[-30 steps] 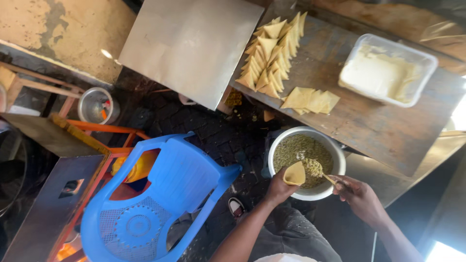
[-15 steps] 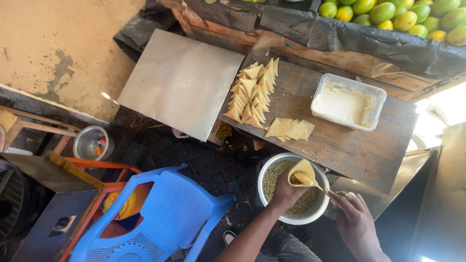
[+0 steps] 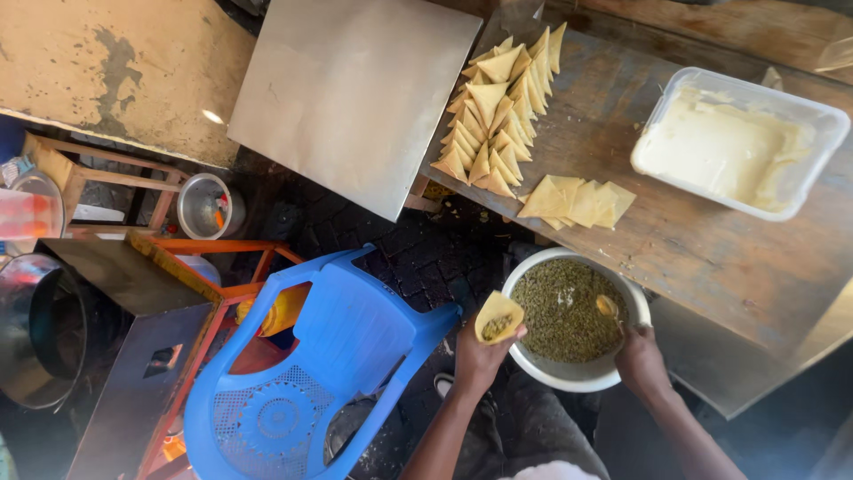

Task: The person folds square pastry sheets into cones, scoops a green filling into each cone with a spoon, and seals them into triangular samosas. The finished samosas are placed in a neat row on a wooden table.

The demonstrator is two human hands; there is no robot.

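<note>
My left hand (image 3: 478,357) holds a folded yellow pastry cone (image 3: 498,317) with a little green filling inside, just left of the white bowl (image 3: 569,378). The bowl holds green lentil-like filling (image 3: 562,311). My right hand (image 3: 641,358) grips a spoon (image 3: 608,307) whose tip rests in the filling. On the wooden table (image 3: 693,249) lie rows of folded triangular pastries (image 3: 496,107) and a small pile of flat pastry sheets (image 3: 577,201).
A clear plastic tub of white paste (image 3: 734,142) stands on the table at right. A metal sheet (image 3: 354,93) lies left of the pastries. A blue plastic chair (image 3: 311,364), an orange frame (image 3: 240,267), a metal pot (image 3: 40,329) and a small tin (image 3: 210,206) fill the left.
My left hand has drawn the pastry cone off the bowl to its left rim. The spoon has dipped back into the filling. The view has tilted closer.
</note>
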